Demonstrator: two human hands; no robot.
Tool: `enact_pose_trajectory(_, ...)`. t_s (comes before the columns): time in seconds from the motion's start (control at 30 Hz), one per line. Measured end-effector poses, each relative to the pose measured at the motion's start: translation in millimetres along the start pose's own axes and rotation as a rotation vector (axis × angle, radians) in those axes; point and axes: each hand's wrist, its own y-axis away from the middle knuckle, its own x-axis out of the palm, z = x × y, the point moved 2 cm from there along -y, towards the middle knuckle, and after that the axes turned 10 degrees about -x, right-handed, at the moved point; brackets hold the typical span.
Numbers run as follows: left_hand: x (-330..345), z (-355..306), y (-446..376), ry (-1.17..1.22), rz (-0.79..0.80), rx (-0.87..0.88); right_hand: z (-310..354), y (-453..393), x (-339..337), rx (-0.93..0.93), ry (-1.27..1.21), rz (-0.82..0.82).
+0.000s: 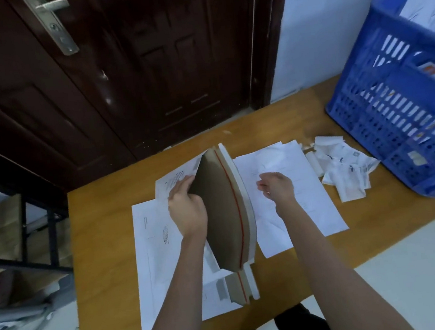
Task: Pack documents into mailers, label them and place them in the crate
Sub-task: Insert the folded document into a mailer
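Our left hand (187,210) has its grip clamped on the cardboard mailer (225,213), held on edge above the bench (104,235); right hand (277,186) loosely curled, empty. Mailer looks light, stiff, bowing; we'd hold its edges.

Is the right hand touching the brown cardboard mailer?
Apart. In the head view, the right hand hangs over white papers, with paper showing between it and the mailer, which the left hand grips.

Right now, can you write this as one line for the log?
left hand: holds mailer on edge | right hand: above papers, holding nothing | crate: right of table
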Motion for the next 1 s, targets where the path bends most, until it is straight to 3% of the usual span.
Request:
enact_pose_trajectory(0.23, 7.6, -3.5, 8.3, -0.061, -0.041, -0.037, -36.2, -33.2, -55.9, -0.074, 0.908, -0.086)
enact_pose_trajectory(0.33, 10.5, -2.9, 11.5, -0.086, -0.047, -0.050, -49.6, -31.1, -65.3, -0.058, 1.118, -0.133)
enact_pose_trajectory(0.53, 12.8, 0.9, 11.5, -0.127, -0.026, -0.034, -66.3, -39.8, -83.0, 0.051, 1.179, -0.185)
enact_pose_trajectory(0.73, 18.1, 4.7, 12.3, -0.170, -0.027, -0.015, -59.2, -43.6, -81.7, -0.002, 1.287, -0.255)
enact_pose_trajectory(1.0, 22.9, 9.2, 10.4, -0.210, -0.023, 0.019, -50.3, -47.6, -89.5, -0.025, 1.188, -0.272)
